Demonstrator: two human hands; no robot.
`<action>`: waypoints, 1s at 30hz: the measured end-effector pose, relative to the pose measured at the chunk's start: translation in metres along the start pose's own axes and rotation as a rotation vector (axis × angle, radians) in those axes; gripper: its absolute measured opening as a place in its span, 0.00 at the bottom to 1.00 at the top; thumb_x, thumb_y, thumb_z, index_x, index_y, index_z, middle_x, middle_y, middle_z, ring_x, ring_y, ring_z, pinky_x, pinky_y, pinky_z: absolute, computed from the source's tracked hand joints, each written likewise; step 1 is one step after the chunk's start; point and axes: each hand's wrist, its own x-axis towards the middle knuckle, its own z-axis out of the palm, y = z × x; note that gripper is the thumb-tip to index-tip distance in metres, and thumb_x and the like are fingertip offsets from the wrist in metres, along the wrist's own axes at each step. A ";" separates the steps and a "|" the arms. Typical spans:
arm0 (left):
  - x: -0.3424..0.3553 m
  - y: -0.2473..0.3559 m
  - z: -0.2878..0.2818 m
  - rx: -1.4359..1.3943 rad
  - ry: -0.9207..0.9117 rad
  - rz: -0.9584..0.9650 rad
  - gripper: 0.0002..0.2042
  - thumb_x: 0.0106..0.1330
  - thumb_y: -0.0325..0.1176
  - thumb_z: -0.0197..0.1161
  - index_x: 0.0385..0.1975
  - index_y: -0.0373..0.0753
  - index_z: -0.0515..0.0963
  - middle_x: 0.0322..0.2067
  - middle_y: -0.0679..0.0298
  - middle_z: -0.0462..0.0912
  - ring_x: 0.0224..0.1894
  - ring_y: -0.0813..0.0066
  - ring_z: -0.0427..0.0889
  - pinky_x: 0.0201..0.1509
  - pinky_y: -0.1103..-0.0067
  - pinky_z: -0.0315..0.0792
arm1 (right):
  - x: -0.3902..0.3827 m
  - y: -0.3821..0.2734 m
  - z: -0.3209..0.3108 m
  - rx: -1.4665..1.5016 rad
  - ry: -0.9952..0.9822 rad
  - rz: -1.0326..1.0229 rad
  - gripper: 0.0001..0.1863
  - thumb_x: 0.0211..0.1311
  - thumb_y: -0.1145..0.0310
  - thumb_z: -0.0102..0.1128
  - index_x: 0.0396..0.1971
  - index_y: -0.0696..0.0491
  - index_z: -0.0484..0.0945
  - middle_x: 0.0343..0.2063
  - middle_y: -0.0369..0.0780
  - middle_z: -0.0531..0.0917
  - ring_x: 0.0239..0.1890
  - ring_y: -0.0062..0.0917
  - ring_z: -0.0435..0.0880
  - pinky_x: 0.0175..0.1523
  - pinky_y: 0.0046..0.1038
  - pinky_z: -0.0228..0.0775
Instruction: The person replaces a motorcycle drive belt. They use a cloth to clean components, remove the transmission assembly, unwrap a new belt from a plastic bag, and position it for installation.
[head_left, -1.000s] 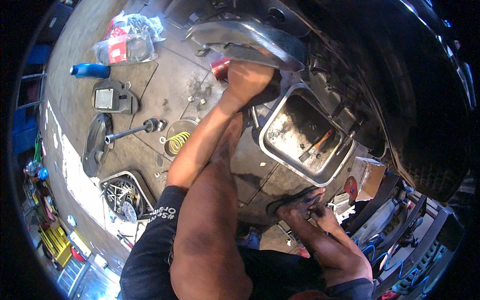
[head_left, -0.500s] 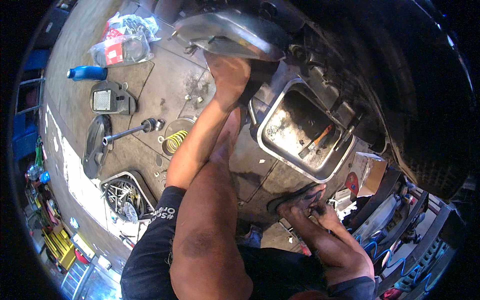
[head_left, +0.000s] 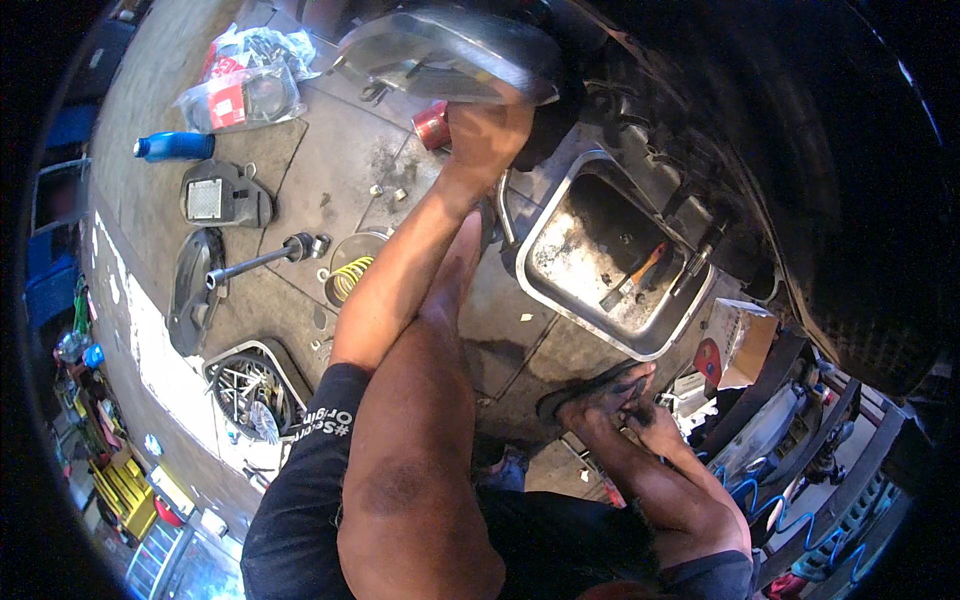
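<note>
My left arm reaches forward across my left leg. My left hand (head_left: 488, 135) is raised against the underside of a glossy dark curved cover (head_left: 450, 55), which hides its fingers. Whether it grips the cover cannot be told. Just left of this hand a red cylinder (head_left: 432, 125) shows. My right hand (head_left: 655, 430) is low at the right, beside my sandalled right foot (head_left: 600, 395). Its darkened fingers are curled in close to the toes, and anything inside them is too small to make out.
Right of centre, a metal basin (head_left: 530, 270) holds a brush with an orange handle (head_left: 650, 262). On the left lie a yellow spring (head_left: 350, 278), a long socket wrench (head_left: 255, 264), a tray (head_left: 290, 365) of small parts, black covers (head_left: 195, 290) and a blue bottle (head_left: 175, 147). An open carton (head_left: 745, 345) stands right.
My left hand has moved right and slightly up, uncovering the red cylinder. The dark cover has shifted a little up and left. My right hand has hardly moved.
</note>
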 end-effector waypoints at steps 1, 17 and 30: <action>0.002 -0.001 -0.002 0.010 -0.026 0.010 0.25 0.67 0.31 0.63 0.61 0.24 0.69 0.58 0.40 0.76 0.61 0.38 0.73 0.69 0.57 0.62 | -0.001 -0.001 0.001 -0.009 0.006 0.027 0.16 0.65 0.63 0.64 0.48 0.55 0.83 0.43 0.47 0.88 0.48 0.43 0.86 0.55 0.37 0.75; -0.048 -0.009 -0.052 -0.354 -0.546 -0.526 0.20 0.67 0.36 0.63 0.57 0.35 0.75 0.47 0.44 0.80 0.46 0.40 0.80 0.50 0.56 0.74 | -0.002 -0.013 -0.006 0.025 -0.019 0.012 0.14 0.64 0.69 0.64 0.48 0.57 0.82 0.42 0.47 0.87 0.46 0.36 0.88 0.54 0.33 0.76; -0.136 -0.023 -0.071 -0.081 -1.021 -0.402 0.26 0.64 0.46 0.65 0.56 0.36 0.73 0.53 0.48 0.73 0.53 0.46 0.72 0.57 0.57 0.70 | 0.003 0.010 0.005 0.072 0.003 -0.052 0.14 0.65 0.68 0.64 0.48 0.56 0.82 0.42 0.47 0.87 0.47 0.37 0.87 0.55 0.35 0.75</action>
